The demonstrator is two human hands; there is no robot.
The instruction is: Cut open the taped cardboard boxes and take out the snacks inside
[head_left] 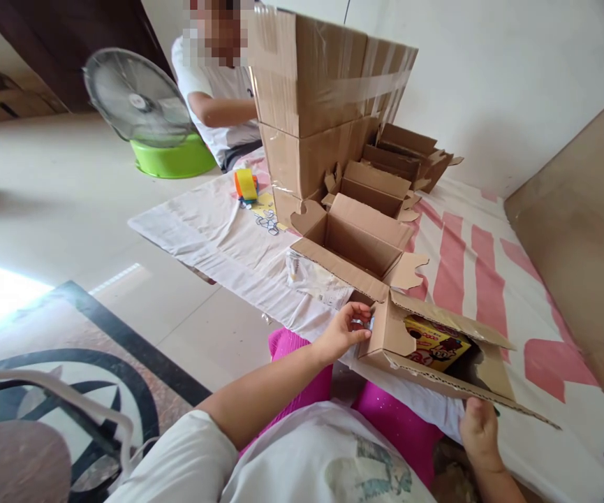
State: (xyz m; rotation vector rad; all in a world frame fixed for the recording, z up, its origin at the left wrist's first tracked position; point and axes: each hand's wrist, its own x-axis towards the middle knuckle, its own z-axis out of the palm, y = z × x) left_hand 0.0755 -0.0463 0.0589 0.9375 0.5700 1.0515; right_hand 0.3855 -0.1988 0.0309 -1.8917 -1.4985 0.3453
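An open cardboard box (438, 374) lies at the near edge of the cloth-covered table, its flaps raised. Inside it sits a yellow printed package (435, 344) with red and black pictures. At the box's left end, my left hand (344, 335) has its fingers half curled and its thumb apart, fingertips against the cardboard. A small shiny, clear bit shows by those fingertips; I cannot make out what it is. My right hand (482, 434) is closed below the box's near flap, thumb up. A small dark green end shows beside it, and the rest is hidden.
Several open boxes (364, 241) stand in a row beyond, beside a tall stack of taped cartons (327, 77). A yellow and orange tape roll (246, 185) and clear plastic wrapping (316, 278) lie on the table. Another person (218, 105) sits behind the stack, near a fan (137, 98).
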